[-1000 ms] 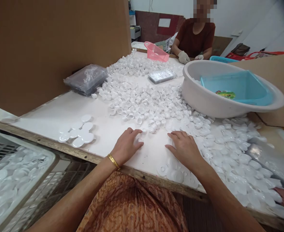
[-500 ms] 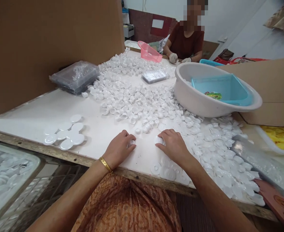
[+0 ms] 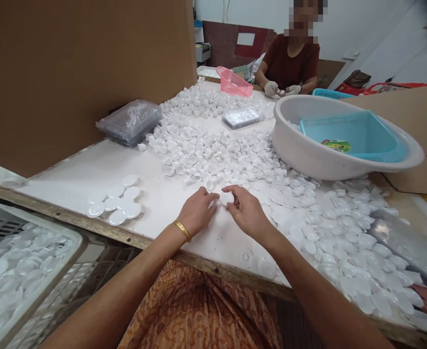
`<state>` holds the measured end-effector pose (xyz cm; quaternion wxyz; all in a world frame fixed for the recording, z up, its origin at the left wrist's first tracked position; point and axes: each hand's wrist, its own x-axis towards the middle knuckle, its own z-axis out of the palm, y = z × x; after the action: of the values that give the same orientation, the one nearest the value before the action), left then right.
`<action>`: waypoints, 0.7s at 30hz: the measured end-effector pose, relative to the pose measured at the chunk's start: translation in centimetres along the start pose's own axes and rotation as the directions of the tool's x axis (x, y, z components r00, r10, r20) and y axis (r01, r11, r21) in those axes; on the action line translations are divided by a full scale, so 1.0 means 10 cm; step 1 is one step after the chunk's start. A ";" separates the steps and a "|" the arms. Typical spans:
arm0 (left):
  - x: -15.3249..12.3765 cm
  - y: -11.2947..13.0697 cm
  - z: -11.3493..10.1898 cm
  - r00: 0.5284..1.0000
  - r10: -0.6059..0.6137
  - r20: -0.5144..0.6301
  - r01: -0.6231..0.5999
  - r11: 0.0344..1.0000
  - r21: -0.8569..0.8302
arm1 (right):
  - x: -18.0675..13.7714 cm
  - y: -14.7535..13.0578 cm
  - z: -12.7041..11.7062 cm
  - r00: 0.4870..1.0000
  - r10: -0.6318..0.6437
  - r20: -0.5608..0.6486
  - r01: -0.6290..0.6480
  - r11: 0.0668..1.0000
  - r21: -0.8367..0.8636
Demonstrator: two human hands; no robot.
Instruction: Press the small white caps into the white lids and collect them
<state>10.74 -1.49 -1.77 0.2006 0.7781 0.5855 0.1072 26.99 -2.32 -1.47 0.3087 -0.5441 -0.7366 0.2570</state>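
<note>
My right hand [image 3: 249, 213] pinches a round white plastic disc [image 3: 227, 198] between thumb and fingers, just above the table. Close beside it, my left hand [image 3: 198, 211] has its thumb and forefinger closed on a small white plastic piece, mostly hidden by the fingers. The two hands nearly meet at the disc. Beyond them spreads a heap of small white plastic cups [image 3: 213, 155]. Flat white discs [image 3: 308, 232] lie piled to the right, under and beyond my right forearm. To the left, several white discs [image 3: 117, 203] lie in a small overlapping group.
A large white basin [image 3: 308, 150] holding a light-blue tray [image 3: 366, 131] stands at the right. Wrapped clear packs [image 3: 129, 121] lie by the cardboard [image 3: 89, 72]. Below the table's left edge is a crate [image 3: 71, 247] of white pieces. A gloved co-worker [image 3: 289, 63] sits opposite.
My hands have come together from apart; the right moved left with its disc, now held up beside the left fingers. The view has shifted slightly left. The co-worker's gloved hands moved a little.
</note>
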 end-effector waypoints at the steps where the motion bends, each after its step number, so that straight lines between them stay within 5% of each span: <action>1: -0.03 0.01 0.01 1.000 0.012 0.014 -0.012 1.000 -0.016 | 0.00 0.01 0.03 1.000 0.026 -0.001 -0.026 0.998 0.056; 6: -0.17 0.00 -0.02 0.997 -0.073 -0.023 0.063 0.956 -0.288 | -0.04 0.04 0.13 0.973 0.204 0.106 -0.230 0.850 0.475; 10: -0.12 0.03 -0.08 0.991 -0.137 0.010 0.116 0.797 -0.593 | -0.03 -0.02 0.10 0.957 0.195 0.215 -0.289 0.719 0.632; 14: -0.17 0.05 -0.12 0.975 -0.171 0.145 0.222 0.639 -0.737 | -0.09 -0.08 0.02 0.938 0.129 0.323 -0.306 0.748 0.589; 18: -0.33 0.02 -0.08 0.945 -0.246 0.215 0.324 0.627 -0.708 | -0.20 -0.04 0.02 0.903 0.122 0.412 -0.325 0.821 0.470; 21: -0.37 0.02 0.01 0.938 -0.262 0.227 0.344 0.622 -0.704 | -0.26 0.03 0.09 0.919 0.160 0.361 -0.308 0.862 0.403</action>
<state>9.88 -5.11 -1.49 0.5402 0.5262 0.6042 0.2576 27.03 -4.76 -2.72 0.2710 -0.4955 -0.6236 0.5405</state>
